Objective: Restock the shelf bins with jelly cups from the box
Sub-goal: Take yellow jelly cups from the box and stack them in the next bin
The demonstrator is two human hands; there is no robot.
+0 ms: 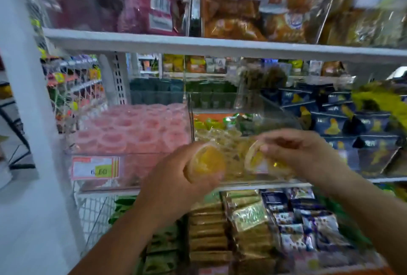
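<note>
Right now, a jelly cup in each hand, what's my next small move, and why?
Probably lift both into the clear plastic bin and release: the left hand grips one yellow jelly cup, the right hand a second yellow jelly cup, before it; matching yellow cups lie inside.

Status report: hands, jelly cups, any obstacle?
Left hand grips yellow jelly cup. Right hand grips second cup. Both at clear bin front. No obstacle seen.

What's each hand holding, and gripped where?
Left hand wraps the side wall of a yellow plastic jelly cup. Right hand pinches a second yellow jelly cup near its rim; blur hides detail.
</note>
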